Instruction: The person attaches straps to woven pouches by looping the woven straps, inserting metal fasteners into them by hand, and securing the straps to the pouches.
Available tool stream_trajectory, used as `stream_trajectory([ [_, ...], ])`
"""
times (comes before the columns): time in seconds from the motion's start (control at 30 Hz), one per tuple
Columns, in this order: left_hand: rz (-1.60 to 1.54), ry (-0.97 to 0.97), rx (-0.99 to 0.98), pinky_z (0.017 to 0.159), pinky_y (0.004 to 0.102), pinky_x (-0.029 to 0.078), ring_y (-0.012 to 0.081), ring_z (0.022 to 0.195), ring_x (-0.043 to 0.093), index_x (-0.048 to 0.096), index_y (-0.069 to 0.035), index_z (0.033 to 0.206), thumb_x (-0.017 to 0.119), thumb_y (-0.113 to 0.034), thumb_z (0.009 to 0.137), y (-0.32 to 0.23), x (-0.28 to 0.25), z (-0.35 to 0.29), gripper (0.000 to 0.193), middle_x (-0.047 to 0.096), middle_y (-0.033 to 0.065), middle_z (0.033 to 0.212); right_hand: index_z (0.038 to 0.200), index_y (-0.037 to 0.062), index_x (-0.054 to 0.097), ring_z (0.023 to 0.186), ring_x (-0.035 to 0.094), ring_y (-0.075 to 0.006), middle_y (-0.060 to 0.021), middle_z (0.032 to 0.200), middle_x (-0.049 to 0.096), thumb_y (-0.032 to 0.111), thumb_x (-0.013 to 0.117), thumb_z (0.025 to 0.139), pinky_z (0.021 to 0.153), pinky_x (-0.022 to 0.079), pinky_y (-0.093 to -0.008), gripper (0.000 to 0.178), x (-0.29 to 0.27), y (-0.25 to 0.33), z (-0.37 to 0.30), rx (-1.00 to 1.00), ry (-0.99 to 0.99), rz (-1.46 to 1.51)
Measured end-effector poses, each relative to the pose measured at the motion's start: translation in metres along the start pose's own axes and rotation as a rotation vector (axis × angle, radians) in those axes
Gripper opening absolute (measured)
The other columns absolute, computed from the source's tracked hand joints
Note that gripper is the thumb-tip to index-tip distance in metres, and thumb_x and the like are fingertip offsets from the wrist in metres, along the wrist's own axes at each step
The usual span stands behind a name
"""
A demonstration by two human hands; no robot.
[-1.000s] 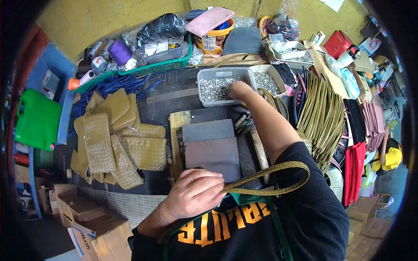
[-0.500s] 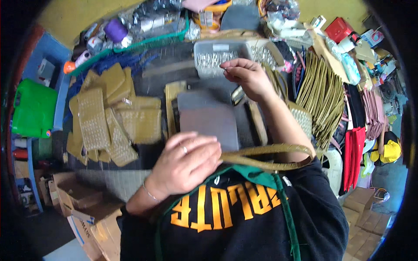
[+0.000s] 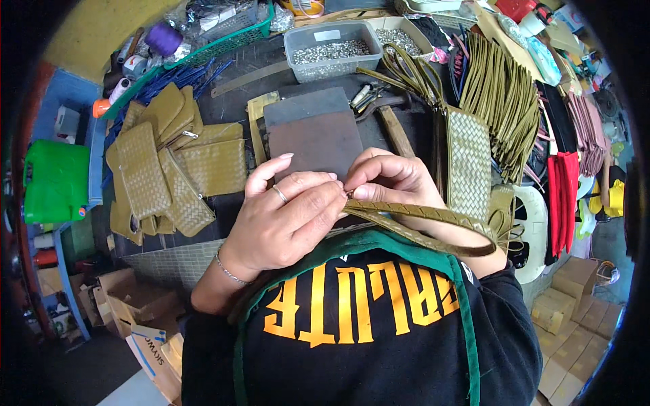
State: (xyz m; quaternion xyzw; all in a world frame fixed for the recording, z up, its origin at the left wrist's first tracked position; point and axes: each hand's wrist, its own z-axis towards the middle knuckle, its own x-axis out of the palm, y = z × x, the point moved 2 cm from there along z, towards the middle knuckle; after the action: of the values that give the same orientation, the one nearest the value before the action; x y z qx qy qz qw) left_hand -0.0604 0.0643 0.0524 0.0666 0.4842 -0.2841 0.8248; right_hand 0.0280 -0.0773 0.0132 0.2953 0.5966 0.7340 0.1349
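Observation:
My left hand (image 3: 288, 220) is closed on the end of an olive-brown strap (image 3: 443, 215), whose loop curves out to the right across my right wrist. At that same end, my right hand (image 3: 399, 179) pinches a small metal piece (image 3: 350, 193) between thumb and forefinger; the fingers hide most of it. Both hands meet just above my chest, over the near edge of the dark worktable. Beyond them lies a flat dark board (image 3: 315, 135), partly covered by my fingers.
Olive woven pouches (image 3: 145, 176) are piled on the left. A clear plastic tub (image 3: 325, 71) of small metal pieces stands at the back. Pliers (image 3: 365, 98) and a wooden-handled hammer (image 3: 396, 132) lie right of the board, with bundled olive straps (image 3: 501, 101) farther right.
My right hand has come down from the tub of metal pieces to meet my left hand at the strap's end. My left hand still holds the strap.

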Motion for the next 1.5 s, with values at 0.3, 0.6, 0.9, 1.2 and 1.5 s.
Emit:
stream_trajectory([
  [0.3,0.011,-0.068,0.094,0.090,0.0401,0.026,0.0108,0.081,0.056,0.061,-0.008,0.074,0.061,-0.010,0.067,0.000,-0.001,-0.006,0.008,0.056,-0.0025,0.079,0.079,0.0015,0.063,0.071,0.053,-0.0124,-0.0058,0.077,0.056,0.001,0.062,0.070,0.062,0.044,-0.0224,0.010,0.001,0.001,-0.007,-0.342,0.066,-0.299],
  [0.6,-0.040,-0.094,0.109,0.090,0.0408,0.026,0.0113,0.081,0.056,0.060,-0.008,0.073,0.062,-0.011,0.065,0.005,0.005,-0.007,0.009,0.056,-0.0022,0.079,0.083,0.0023,0.063,0.076,0.056,-0.0158,-0.0072,0.082,0.058,0.002,0.062,0.069,0.065,0.047,-0.0253,0.014,-0.006,0.004,-0.001,-0.436,0.198,-0.386],
  [0.9,-0.221,-0.180,-0.116,0.082,0.0347,0.037,0.0165,0.077,0.055,0.058,-0.007,0.074,0.066,-0.010,0.062,0.020,0.013,-0.003,0.015,0.056,0.0020,0.080,0.084,0.0004,0.058,0.075,0.052,-0.0150,-0.0068,0.083,0.052,0.001,0.065,0.067,0.066,0.043,-0.0252,0.018,0.011,0.002,0.004,-0.261,-0.076,-0.504],
  [1.2,-0.408,-0.066,-0.421,0.079,0.0330,0.041,0.0281,0.091,0.053,0.052,0.002,0.101,0.063,-0.023,0.070,0.019,-0.002,0.002,0.041,0.053,0.0154,0.097,0.083,-0.0012,0.053,0.075,0.048,-0.0183,-0.0086,0.084,0.051,0.009,0.059,0.076,0.067,0.040,-0.0271,0.014,0.015,-0.007,0.009,-0.246,-0.127,-0.397],
  [1.5,-0.424,0.003,-0.340,0.078,0.0352,0.042,0.0292,0.086,0.054,0.045,0.002,0.112,0.057,-0.025,0.075,0.020,0.020,-0.005,0.048,0.052,0.0166,0.097,0.082,-0.0009,0.050,0.075,0.047,-0.0174,-0.0092,0.083,0.048,0.007,0.057,0.076,0.068,0.039,-0.0272,0.012,0.022,-0.018,0.009,-0.265,-0.162,-0.356],
])
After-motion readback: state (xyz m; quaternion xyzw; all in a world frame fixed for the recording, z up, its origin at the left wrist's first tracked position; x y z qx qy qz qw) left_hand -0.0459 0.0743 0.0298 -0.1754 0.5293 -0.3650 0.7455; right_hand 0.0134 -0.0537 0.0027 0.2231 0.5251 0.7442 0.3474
